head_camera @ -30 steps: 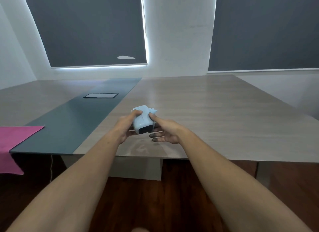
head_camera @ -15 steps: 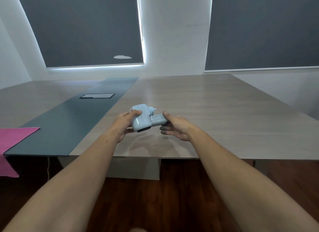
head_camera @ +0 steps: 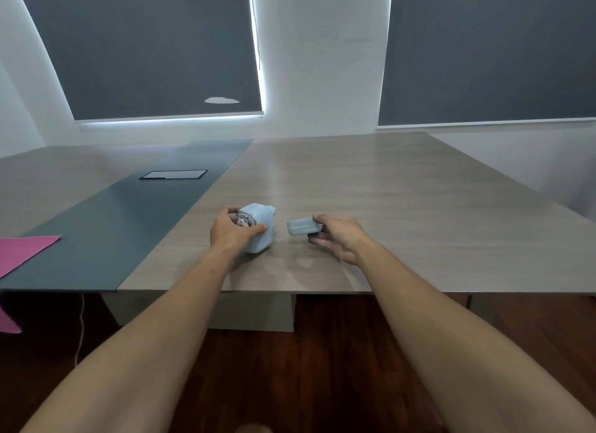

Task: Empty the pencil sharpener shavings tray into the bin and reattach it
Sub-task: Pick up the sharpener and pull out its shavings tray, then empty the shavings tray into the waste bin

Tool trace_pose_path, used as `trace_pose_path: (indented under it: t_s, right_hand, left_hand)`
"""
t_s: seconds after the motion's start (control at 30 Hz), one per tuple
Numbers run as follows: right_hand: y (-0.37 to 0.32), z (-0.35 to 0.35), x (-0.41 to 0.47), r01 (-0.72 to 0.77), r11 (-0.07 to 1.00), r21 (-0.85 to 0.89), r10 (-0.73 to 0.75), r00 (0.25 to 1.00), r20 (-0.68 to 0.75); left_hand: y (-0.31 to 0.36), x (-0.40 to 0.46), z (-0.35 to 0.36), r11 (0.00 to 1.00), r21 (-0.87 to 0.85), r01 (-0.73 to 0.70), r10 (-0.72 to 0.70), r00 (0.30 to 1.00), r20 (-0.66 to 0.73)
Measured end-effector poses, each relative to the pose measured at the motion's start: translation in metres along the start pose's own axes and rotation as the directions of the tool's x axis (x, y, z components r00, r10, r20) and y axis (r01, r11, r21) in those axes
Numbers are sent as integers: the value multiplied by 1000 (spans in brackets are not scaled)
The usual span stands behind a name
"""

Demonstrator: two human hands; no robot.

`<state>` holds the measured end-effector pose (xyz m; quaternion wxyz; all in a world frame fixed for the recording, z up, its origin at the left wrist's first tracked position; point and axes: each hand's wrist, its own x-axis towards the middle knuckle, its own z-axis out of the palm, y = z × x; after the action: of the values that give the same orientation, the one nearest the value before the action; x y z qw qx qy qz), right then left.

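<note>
A pale blue pencil sharpener (head_camera: pixel 260 223) is held just above the wooden table (head_camera: pixel 403 207), near its front edge. My left hand (head_camera: pixel 230 231) grips the sharpener body from the left, thumb on its front face. The translucent blue-grey shavings tray (head_camera: pixel 302 226) is out of the body and a short gap to the right of it. My right hand (head_camera: pixel 338 239) pinches the tray by its right end, fingers curled underneath. No bin is in view.
A dark grey-green mat (head_camera: pixel 113 226) runs down the table's left part, with a rectangular cable hatch (head_camera: pixel 173 174) set in it. A pink cloth (head_camera: pixel 22 253) hangs over the left front edge. Dark wooden floor (head_camera: pixel 322 352) lies below the table.
My right hand has pulled the tray fully out of the sharpener and moved it to the right. My left hand has turned the sharpener body slightly and still holds it.
</note>
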<state>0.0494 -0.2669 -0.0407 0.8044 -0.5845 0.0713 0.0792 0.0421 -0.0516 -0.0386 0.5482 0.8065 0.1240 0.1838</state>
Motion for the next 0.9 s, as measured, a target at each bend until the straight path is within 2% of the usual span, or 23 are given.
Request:
trace_pose_path:
  t_s: [0.33, 0.57, 0.73, 0.9]
  right_hand:
    - [-5, -21, -9, 9, 999, -35, -11, 999, -51]
    - [-25, -45, -38, 83, 995, -47, -88, 989, -123]
    - [-50, -85, -80, 160, 987, -24, -162, 973, -167]
    - [-71, -148, -137, 246, 969, 11, -239, 949, -204]
  left_hand:
    - [4, -6, 6, 993, 120, 4, -4, 1000, 1]
    - [53, -30, 16, 925, 325, -195, 207, 978, -3]
    - [95, -65, 49, 915, 252, -315, 300, 949, 94]
    - [132, -119, 104, 919, 110, -378, 347, 910, 229]
